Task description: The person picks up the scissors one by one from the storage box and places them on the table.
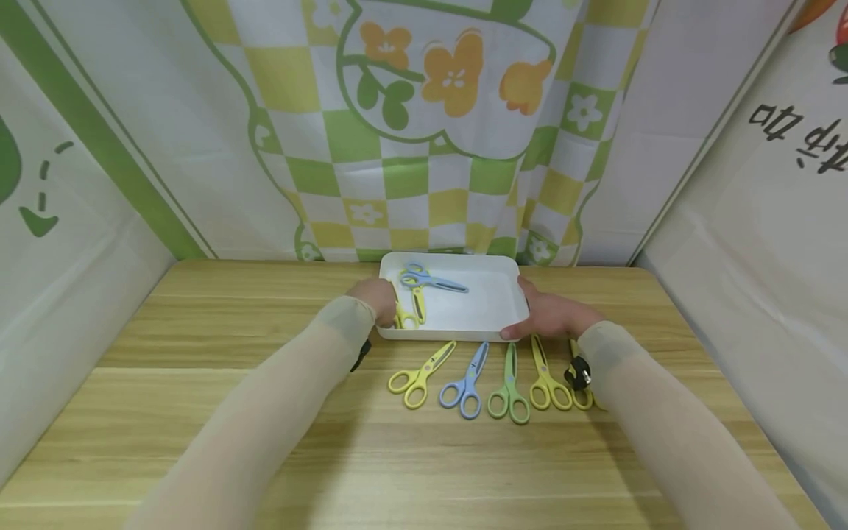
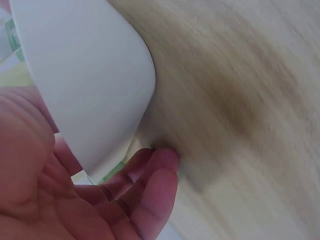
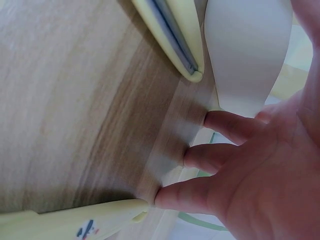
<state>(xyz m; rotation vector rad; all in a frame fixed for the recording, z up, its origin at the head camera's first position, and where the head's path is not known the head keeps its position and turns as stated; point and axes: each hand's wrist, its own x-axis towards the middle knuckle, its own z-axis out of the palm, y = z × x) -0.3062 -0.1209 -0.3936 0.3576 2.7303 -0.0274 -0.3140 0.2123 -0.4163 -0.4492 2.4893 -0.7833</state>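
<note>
A white tray (image 1: 490, 302) stands near the table's back. Blue scissors (image 1: 437, 283) and yellow scissors (image 1: 419, 305) lie in it. My left hand (image 1: 376, 298) is over its left end, close to more yellow scissors (image 1: 406, 319). In the left wrist view, the tray wall hides the thumb and index tips, and the other fingers (image 2: 157, 195) curl outside it. I cannot tell what those tips hold. My right hand (image 1: 556, 313) is spread around the tray's right end, thumb at the front corner, straight fingers (image 3: 182, 195) reaching down to the table.
In front of the tray lie yellow scissors (image 1: 419, 377), blue scissors (image 1: 467, 384), green scissors (image 1: 509, 390) and yellow scissors (image 1: 545, 379) in a row. Another yellow pair (image 1: 583, 398) is partly hidden by the right wrist. A checked curtain (image 1: 417, 177) hangs behind the wooden table (image 1: 265, 309).
</note>
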